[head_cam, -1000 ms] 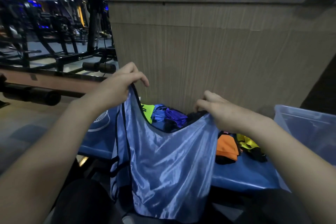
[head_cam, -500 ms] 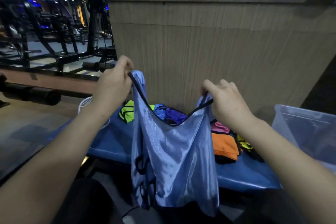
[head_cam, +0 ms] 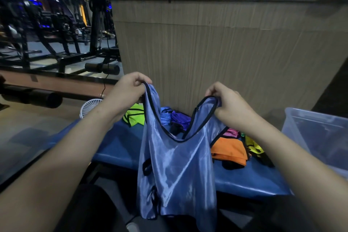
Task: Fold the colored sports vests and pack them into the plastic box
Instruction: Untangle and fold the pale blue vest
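Observation:
A shiny light-blue sports vest [head_cam: 175,171] with black trim hangs in front of me above the blue padded bench [head_cam: 116,147]. My left hand [head_cam: 128,90] pinches its left shoulder strap and my right hand [head_cam: 227,107] pinches the right strap, holding the neckline spread. Behind the vest lie a neon-green vest [head_cam: 134,117], a purple and blue bundle [head_cam: 177,118], a pink vest [head_cam: 232,133], an orange vest [head_cam: 229,151] and a yellow vest [head_cam: 253,146]. The clear plastic box [head_cam: 316,133] stands at the right.
A tall wood-grain counter wall [head_cam: 216,52] rises right behind the bench. A small white fan [head_cam: 89,107] sits at the bench's far left end. Black gym machines [head_cam: 56,34] and a padded bar [head_cam: 32,97] fill the left side.
Both hands lifted the blue vest higher and shifted their grip to the shoulder straps. The vest hangs straighter now, with the neckline open between the hands.

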Available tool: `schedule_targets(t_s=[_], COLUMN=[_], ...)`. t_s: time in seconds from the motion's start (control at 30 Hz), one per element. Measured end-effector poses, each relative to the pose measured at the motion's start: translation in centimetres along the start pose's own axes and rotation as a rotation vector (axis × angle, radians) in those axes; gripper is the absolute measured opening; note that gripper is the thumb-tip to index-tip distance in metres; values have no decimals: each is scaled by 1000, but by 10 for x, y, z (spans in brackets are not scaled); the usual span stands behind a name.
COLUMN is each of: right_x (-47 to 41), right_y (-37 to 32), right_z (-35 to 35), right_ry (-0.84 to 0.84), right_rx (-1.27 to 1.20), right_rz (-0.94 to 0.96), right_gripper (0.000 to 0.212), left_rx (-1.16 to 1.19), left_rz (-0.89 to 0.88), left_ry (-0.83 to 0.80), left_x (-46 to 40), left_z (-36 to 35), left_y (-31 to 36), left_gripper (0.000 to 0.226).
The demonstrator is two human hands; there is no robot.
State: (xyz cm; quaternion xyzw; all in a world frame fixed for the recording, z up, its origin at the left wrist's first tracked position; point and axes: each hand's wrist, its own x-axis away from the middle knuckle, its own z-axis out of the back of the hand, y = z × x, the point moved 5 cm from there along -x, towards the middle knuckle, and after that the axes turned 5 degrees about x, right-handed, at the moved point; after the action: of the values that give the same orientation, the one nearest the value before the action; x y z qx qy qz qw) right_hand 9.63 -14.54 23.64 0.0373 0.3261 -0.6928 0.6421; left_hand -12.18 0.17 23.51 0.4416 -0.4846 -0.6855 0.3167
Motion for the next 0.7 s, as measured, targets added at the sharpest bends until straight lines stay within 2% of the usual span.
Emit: schedule_targets(t_s=[0.1, 0.37, 0.53, 0.7], right_x=[0, 3, 8, 17], right_y=[-2, -5, -7, -10], right_z=[-5, -19, -26, -34], right_ry=[-25, -171, -299, -508], right_rx=[-28, 22, 33, -1], right_rz=[5, 26, -8, -44], right_gripper=[33, 33, 29, 39], left_rx=[-98, -411, -401, -345], left_rz=[-56, -117, -75, -93], left_ry=[-57, -258, -376, -475], left_x=[2, 9, 19, 24], left_z=[-6, -26, -40, -43], left_y=[3, 3, 9, 8], left_gripper=[40, 38, 37, 45])
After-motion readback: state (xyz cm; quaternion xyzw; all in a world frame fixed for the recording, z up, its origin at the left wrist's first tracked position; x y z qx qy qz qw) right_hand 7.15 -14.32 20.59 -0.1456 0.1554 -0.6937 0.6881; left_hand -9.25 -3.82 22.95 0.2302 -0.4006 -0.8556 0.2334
